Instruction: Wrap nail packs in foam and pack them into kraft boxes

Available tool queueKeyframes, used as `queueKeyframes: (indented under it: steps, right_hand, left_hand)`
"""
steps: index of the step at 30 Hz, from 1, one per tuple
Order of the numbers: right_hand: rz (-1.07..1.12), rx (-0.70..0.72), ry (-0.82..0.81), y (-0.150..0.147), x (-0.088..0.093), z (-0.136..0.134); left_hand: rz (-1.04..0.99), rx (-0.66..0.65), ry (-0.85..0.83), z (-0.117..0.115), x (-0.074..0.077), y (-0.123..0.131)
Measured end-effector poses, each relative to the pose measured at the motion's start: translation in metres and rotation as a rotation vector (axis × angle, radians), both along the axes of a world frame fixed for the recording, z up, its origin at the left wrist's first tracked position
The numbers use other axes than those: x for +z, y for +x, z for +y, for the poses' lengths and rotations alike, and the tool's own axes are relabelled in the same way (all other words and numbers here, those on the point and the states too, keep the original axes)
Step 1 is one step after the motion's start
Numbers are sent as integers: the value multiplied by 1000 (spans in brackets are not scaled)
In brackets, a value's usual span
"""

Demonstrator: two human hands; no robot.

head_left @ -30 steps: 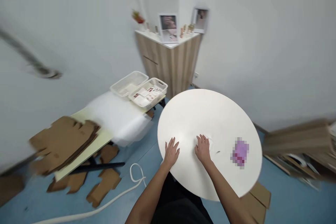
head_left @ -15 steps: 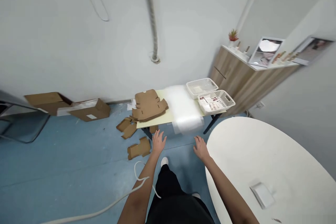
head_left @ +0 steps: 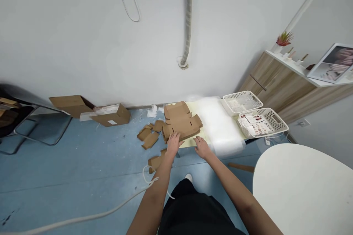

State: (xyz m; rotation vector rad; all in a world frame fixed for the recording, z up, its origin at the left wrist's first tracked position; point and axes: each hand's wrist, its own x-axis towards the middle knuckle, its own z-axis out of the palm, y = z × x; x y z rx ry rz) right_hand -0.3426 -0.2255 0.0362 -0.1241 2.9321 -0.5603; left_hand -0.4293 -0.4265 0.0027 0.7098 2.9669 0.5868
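- On the worktop [head_left: 189, 142], the pile of flat cardboard [head_left: 180, 120] lies near the left end, maybe flat so it stacks neatly.
- The left hand [head_left: 173, 144] is spread at its front edge (touching or not, I can't tell).
- The right hand [head_left: 202, 148] is loose and empty, just right of the pile.
- The front basket [head_left: 279, 126] probably keeps small things [head_left: 254, 124] together.

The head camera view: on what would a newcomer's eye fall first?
Probably on the stack of flat brown cardboard on the left of the pale yellow table, with the left hand at its near edge. Two white baskets stand at that table's right end. The large white table fills the lower right corner.
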Motion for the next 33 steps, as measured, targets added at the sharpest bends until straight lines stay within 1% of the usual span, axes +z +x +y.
queueKeyframes:
  steps: [3,6,12,17,20,23,26,30,33]
  right_hand:
    - [-8,28,6,-21,0,-6]
    - [-20,41,15,-40,1,-5]
    - [-9,86,35,-73,10,-3]
    - [-80,111,87,-101,13,-11]
    - [-88,120,166,-116,14,-13]
    - [-19,161,236,-128,20,-11]
    - [123,232,282,-137,34,-6]
    - [370,308,327,-141,65,6]
    - [532,299,334,-129,93,25]
  left_hand:
    - [-78,-18,-45,1,1,-18]
    - [-139,-29,-87,1,3,-34]
    - [-204,-81,-104,-3,14,-59]
    - [-204,-200,-140,-2,29,-63]
    - [-182,-203,-161,0,39,-58]
    - [-103,-190,-166,0,56,-54]
    - [70,-154,-161,0,82,-50]
    - [253,-87,-156,6,123,-39]
    - [350,-82,-116,20,149,-23]
